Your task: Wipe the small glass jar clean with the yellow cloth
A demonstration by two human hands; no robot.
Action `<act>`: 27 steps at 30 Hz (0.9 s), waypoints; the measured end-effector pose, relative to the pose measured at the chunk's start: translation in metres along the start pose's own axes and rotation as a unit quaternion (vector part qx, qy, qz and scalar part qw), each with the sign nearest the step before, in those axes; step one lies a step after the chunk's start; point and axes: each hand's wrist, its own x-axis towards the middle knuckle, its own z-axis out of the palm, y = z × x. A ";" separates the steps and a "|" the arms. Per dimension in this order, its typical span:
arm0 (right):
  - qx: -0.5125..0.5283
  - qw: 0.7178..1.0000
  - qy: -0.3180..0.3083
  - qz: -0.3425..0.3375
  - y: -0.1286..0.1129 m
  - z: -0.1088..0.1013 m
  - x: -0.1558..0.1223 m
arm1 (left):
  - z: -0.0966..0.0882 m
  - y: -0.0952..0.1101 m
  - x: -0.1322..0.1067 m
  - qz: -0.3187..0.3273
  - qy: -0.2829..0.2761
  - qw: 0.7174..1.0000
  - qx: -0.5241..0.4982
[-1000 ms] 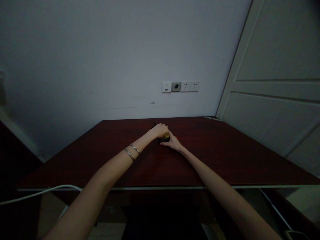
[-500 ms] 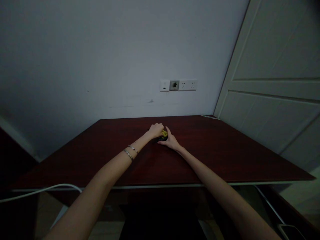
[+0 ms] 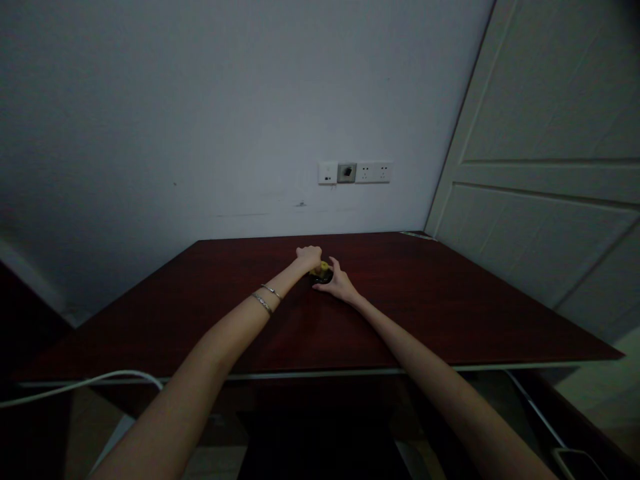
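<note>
Both my arms reach out over a dark red wooden table [image 3: 440,313] toward a small black and yellow object [image 3: 323,272] near its far middle. My left hand [image 3: 308,256], with two thin bracelets on the wrist, is curled over the object's left side and top. My right hand [image 3: 336,283] wraps round the object's right side, thumb raised beside the yellow part. What the object is cannot be made out in the dim light.
A row of wall sockets [image 3: 355,173] sits on the grey wall above the table. A pale panelled door [image 3: 545,173] stands at the right. A white cable [image 3: 85,383] runs below the table's front left edge.
My left hand has drawn slightly back and left, so more of the yellow part shows. My right hand stays on the object. The view has shifted a little.
</note>
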 end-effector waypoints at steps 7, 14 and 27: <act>0.010 1.000 -0.005 -0.001 0.003 0.002 0.000 | -0.018 -0.018 -0.003 0.012 -0.062 0.997 -0.033; 0.100 0.993 -0.057 -0.005 -0.002 -0.005 0.000 | -0.044 -0.042 -0.013 0.085 0.006 0.980 -0.181; 0.187 0.974 0.112 -0.058 -0.050 -0.038 0.036 | -0.032 -0.041 -0.013 0.119 0.111 0.764 -0.625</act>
